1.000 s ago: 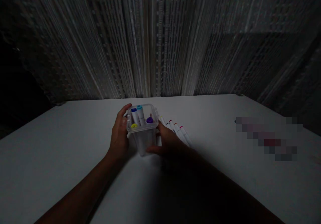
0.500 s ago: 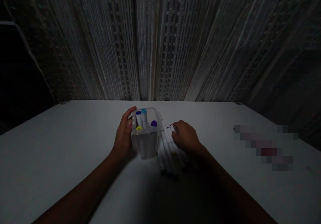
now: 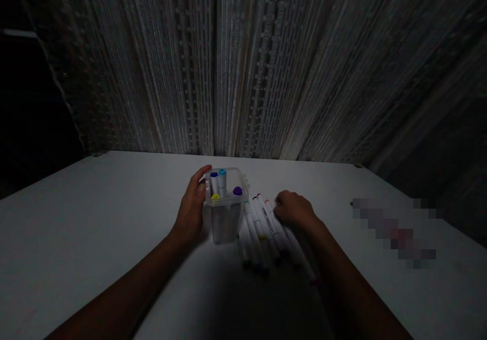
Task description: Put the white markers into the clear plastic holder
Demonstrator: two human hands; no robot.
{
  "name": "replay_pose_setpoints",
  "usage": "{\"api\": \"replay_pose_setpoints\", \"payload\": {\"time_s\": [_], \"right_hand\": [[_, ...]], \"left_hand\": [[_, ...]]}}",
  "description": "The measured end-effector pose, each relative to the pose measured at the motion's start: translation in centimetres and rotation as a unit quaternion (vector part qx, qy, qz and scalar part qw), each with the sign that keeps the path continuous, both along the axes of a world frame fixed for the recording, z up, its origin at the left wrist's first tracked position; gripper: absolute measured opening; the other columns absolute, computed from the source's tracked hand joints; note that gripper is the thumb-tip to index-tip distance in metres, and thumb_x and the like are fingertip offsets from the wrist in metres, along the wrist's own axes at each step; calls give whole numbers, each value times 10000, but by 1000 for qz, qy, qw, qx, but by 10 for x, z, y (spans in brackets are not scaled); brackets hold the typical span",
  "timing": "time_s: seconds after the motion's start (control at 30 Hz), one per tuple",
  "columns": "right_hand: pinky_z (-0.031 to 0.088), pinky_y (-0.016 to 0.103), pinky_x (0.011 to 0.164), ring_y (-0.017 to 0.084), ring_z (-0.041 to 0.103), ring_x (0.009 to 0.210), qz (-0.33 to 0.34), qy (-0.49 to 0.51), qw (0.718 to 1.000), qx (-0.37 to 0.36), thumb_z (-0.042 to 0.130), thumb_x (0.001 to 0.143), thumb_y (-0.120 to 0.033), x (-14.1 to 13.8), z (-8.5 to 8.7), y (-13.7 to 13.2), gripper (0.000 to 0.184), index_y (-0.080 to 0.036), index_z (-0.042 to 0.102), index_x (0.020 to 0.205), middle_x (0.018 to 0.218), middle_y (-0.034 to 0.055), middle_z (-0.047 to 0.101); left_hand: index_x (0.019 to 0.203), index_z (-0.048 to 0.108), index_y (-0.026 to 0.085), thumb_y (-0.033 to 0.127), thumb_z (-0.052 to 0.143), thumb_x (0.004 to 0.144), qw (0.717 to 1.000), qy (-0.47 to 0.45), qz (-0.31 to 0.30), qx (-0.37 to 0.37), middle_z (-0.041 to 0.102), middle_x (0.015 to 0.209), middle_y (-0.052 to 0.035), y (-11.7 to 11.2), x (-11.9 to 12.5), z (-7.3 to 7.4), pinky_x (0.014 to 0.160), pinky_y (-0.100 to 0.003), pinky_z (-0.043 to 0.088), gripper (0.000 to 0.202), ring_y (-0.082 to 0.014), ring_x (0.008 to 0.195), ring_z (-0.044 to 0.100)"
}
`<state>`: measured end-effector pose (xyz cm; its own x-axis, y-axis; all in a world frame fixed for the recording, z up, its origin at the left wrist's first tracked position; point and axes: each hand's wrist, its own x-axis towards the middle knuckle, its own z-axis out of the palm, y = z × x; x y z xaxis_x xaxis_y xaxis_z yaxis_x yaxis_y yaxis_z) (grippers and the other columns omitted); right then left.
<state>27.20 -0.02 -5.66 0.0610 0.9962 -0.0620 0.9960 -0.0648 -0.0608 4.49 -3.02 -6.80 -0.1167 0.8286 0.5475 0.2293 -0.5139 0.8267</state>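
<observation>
A clear plastic tub stands on the white table with several markers upright in it, their caps blue, light blue, yellow and purple. My left hand is wrapped round the tub's left side. Beside the tub on the right lie several white markers in a row. My right hand rests on the right end of that row, fingers curled down onto a marker there; the dim light hides how they grip it.
A ribbed grey curtain hangs behind the table's far edge. A blurred-out patch lies on the table at the right. The scene is dark, with my arms' shadow on the near table.
My right hand left the tub's right side and moved right onto the loose markers, uncovering the row. The left hand stays on the tub.
</observation>
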Motion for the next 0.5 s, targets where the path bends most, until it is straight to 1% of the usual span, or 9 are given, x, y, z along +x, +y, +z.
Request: {"api": "replay_pose_setpoints", "payload": {"time_s": [0.07, 0.13, 0.2, 0.3, 0.4, 0.5], "right_hand": [[442, 316, 691, 268, 612, 920, 4, -17, 1000, -13, 511, 738, -150, 0, 0, -1, 284, -140, 633, 995, 967, 151, 650], [440, 305, 686, 259, 615, 915, 11, -27, 1000, -7, 514, 733, -134, -1, -2, -2, 290, -138, 631, 998, 950, 159, 652], [439, 298, 682, 254, 618, 909, 11, -35, 999, 0, 521, 728, -124, -2, -3, -2, 293, -135, 629, 1001, 943, 167, 651], [430, 288, 672, 251, 619, 900, 4, -41, 999, 3, 520, 729, -108, -4, -2, -4, 288, -120, 625, 996, 946, 176, 648], [411, 275, 664, 245, 613, 892, -1, -24, 1000, 0, 501, 738, -85, -3, 10, -5, 237, -88, 627, 939, 937, 175, 647], [394, 253, 653, 205, 609, 815, 55, 44, 997, 11, 479, 754, -79, 0, 35, -7, 150, -104, 625, 775, 824, 121, 656]], "left_hand": [[1241, 456, 181, 535, 342, 859, 1000, -6, -13, -5, 566, 1117, -88, 1, -1, -1, 801, -354, 469, 532, -234, 918, 563], [1259, 430, 186, 532, 337, 864, 999, -13, -29, -13, 561, 1122, -89, 2, -1, -2, 839, -376, 448, 534, -239, 936, 555], [1273, 408, 189, 530, 329, 869, 998, -22, -47, -18, 568, 1099, -86, 2, -2, -2, 841, -380, 438, 534, -241, 938, 552], [1277, 395, 185, 519, 324, 879, 997, -29, -64, -13, 577, 1062, -80, 2, -2, -2, 815, -357, 438, 525, -233, 936, 550], [1288, 377, 175, 514, 313, 891, 997, -21, -76, -20, 587, 985, -60, 3, -4, -2, 801, -341, 430, 526, -222, 922, 547], [1303, 355, 164, 520, 291, 899, 995, -21, -98, -28, 580, 898, -41, 4, -6, -3, 800, -336, 423, 543, -222, 924, 544]]}}
